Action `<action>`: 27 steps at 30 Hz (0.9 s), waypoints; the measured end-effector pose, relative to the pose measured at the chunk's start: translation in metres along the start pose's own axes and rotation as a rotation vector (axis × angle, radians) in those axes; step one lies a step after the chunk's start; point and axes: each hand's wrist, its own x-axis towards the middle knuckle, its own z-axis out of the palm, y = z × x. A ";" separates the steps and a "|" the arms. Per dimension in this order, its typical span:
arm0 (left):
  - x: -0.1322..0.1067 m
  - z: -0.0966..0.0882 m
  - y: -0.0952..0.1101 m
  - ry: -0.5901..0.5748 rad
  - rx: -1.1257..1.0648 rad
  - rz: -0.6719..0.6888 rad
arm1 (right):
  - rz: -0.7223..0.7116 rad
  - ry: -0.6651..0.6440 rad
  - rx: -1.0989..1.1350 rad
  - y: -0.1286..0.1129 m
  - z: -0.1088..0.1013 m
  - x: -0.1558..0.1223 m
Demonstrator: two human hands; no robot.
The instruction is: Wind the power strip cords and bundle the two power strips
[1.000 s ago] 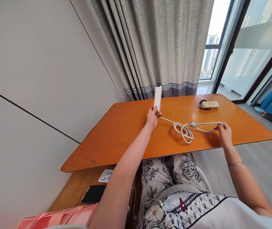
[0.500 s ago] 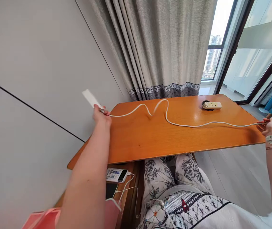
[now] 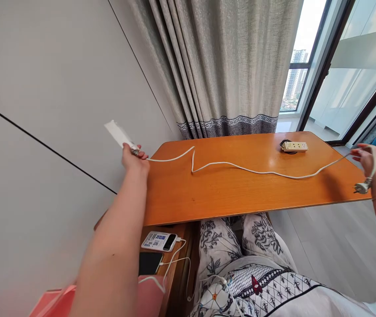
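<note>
My left hand (image 3: 134,157) is closed around one end of a white power strip (image 3: 117,133), held up off the left side of the wooden table. From it a white cord (image 3: 241,166) runs across the tabletop, with a sharp bend near the left. Over the table's right end, my right hand (image 3: 366,159) pinches the cord near its other end. Past the fingers the cord loops over the hand, and its plug (image 3: 361,188) hangs by the wrist, prongs pointing left.
On the far right of the orange-brown table (image 3: 208,198) lies a second, cream power strip (image 3: 294,146) with a black cord. Below the table at left, a power bank (image 3: 159,241) and a phone (image 3: 150,263) rest with white cables. Grey curtains (image 3: 234,66) hang behind.
The cord's wavy humps have dropped into a single bend farther left. My right hand has risen and moved slightly left, and the plug now dangles. My left hand shifted a little left.
</note>
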 end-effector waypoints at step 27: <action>-0.222 0.131 -0.049 -1.173 0.276 0.463 | 0.202 -1.211 0.607 -0.082 0.163 -0.240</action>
